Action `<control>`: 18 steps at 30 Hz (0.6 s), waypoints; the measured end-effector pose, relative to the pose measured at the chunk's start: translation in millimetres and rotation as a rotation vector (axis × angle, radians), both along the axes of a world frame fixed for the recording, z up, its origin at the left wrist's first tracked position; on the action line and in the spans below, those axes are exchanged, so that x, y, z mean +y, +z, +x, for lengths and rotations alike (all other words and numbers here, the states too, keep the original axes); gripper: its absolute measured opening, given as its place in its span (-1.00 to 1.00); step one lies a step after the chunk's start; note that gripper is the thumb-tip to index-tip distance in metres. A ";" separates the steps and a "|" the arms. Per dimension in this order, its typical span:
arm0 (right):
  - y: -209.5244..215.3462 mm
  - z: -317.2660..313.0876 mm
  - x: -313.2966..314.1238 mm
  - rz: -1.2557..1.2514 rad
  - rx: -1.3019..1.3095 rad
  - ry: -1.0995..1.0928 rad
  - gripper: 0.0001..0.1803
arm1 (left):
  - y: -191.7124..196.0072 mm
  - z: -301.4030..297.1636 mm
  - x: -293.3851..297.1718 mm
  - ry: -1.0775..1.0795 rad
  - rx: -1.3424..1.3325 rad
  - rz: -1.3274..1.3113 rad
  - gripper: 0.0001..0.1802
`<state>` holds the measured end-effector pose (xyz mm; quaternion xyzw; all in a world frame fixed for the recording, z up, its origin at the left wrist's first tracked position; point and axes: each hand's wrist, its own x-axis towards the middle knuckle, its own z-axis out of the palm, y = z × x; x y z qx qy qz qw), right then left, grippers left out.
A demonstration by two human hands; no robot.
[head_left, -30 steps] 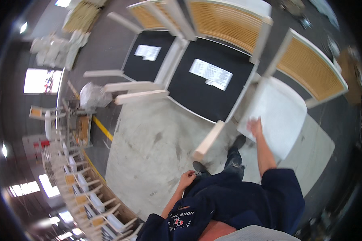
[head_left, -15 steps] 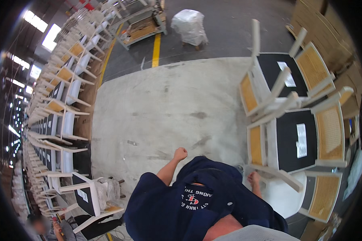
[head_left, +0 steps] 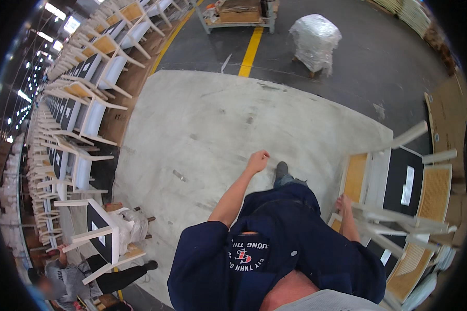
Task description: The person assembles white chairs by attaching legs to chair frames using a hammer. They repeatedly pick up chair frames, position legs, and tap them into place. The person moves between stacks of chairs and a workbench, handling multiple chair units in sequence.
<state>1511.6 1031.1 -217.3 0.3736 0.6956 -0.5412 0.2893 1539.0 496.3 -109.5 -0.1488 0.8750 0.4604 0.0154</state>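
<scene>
My left hand [head_left: 258, 161] hangs over the pale floor in front of me, its fingers loosely curled with nothing in them. Beside my body, my right hand [head_left: 342, 202] is low and close to the near side of a pale wooden chair [head_left: 379, 171]; its fingers look curled, and I see nothing held. Whether it touches the chair is unclear. That chair lies upturned, showing a black seat underside with a white paper [head_left: 408, 185] and a woven cane panel [head_left: 435, 193]. A second similar chair [head_left: 411, 257] lies nearer to me, partly hidden by legs and my arm.
Long rows of upturned chairs [head_left: 96, 111] line the left. A co-worker [head_left: 72, 280] is at the lower left, beside an upturned chair [head_left: 104, 233]. Ahead stand a plastic-wrapped item [head_left: 315, 44] and a low workbench [head_left: 238, 18]. Cardboard [head_left: 449, 111] rises at the right.
My view has turned and moved forward, so the right-hand chairs sit lower and nearer. My left hand reaches farther forward, and a grey shoe now shows. The co-worker has come more into view.
</scene>
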 end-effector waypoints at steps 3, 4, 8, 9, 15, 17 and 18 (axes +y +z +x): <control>16.2 -130.0 -112.4 0.029 0.082 0.108 -0.70 | -6.5 -9.4 -85.7 0.377 -0.071 0.190 -0.79; 23.2 -172.2 -152.3 0.012 0.116 0.218 -0.69 | -14.4 -3.6 -109.4 0.512 -0.105 0.253 -0.79; 70.3 -335.6 -340.2 0.029 0.239 0.536 -0.65 | -51.6 19.5 -179.1 1.067 -0.167 0.406 -0.78; 83.8 -373.0 -393.4 0.009 0.274 0.604 -0.64 | -81.4 45.1 -198.0 1.113 -0.256 0.407 -0.82; 89.9 -532.5 -593.2 -0.120 0.380 0.687 -0.63 | -47.6 -34.0 -285.5 1.004 -0.765 0.390 -0.85; 102.8 -547.7 -639.4 -0.304 0.257 0.804 -0.61 | -23.9 -92.8 -350.3 0.914 -0.580 0.339 -0.79; 129.7 -548.7 -670.2 -0.417 0.263 0.945 -0.62 | -20.1 -124.1 -382.3 0.849 -0.448 0.281 -0.77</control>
